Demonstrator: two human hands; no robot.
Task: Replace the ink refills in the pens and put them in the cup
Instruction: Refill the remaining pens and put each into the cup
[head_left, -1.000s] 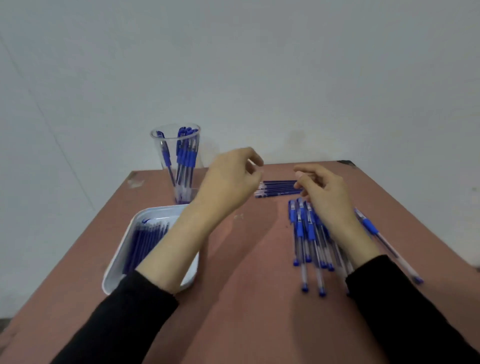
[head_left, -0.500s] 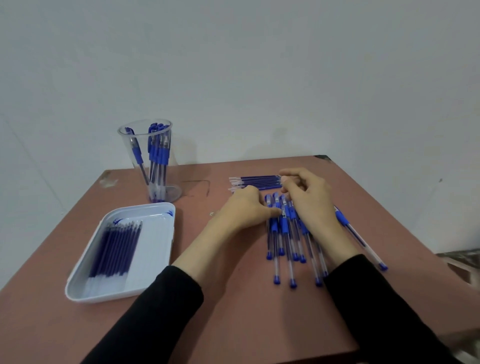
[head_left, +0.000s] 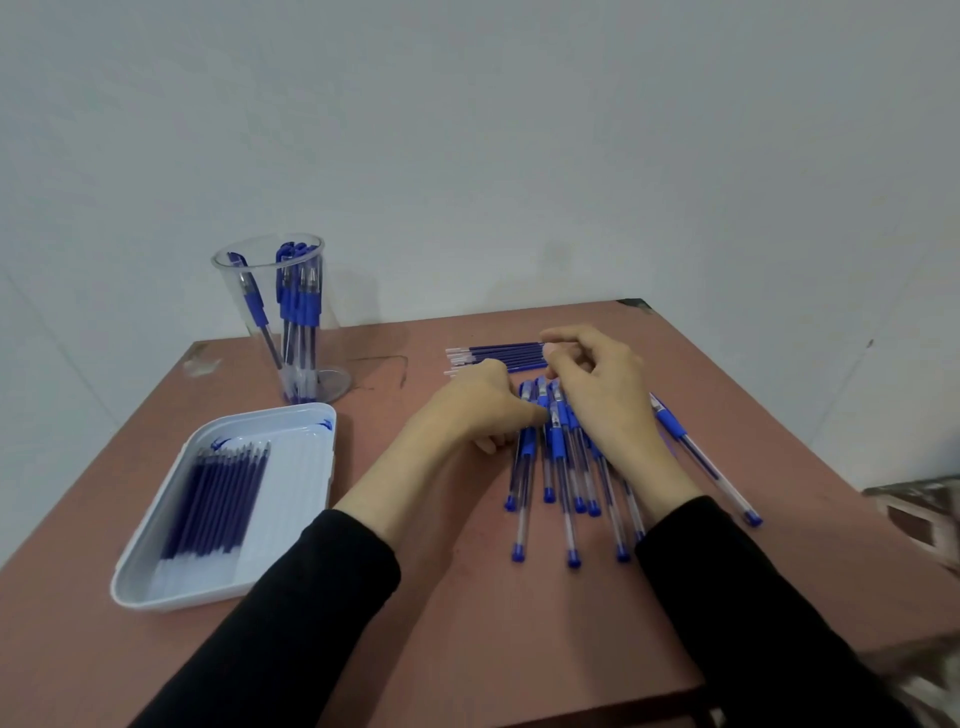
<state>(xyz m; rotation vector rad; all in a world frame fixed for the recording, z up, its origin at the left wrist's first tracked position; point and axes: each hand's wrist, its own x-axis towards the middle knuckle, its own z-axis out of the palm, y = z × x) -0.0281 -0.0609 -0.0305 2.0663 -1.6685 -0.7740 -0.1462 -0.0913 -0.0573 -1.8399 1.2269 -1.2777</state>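
A pile of several blue-grip pens (head_left: 563, 483) lies on the brown table (head_left: 447, 597), right of centre. My left hand (head_left: 475, 408) rests at the pile's left edge, its fingers curled under and its thumb against a pen's blue grip. My right hand (head_left: 602, 400) lies over the top ends of the pens with its fingers curled; what its fingertips hold is hidden. Just beyond both hands is a small bundle of blue refills (head_left: 498, 354). At the back left stands the clear cup (head_left: 249, 291), holding several pens.
A white tray (head_left: 306, 499) with a row of blue refills sits at the front left. One pen (head_left: 701, 457) lies apart, right of the pile. The table's right edge runs close to that pen, and the wall rises right behind the table.
Both hands have come down from above the table onto the pen pile. The left hand has moved right and toward me. The camera has swung, so the cup and tray sit further left.
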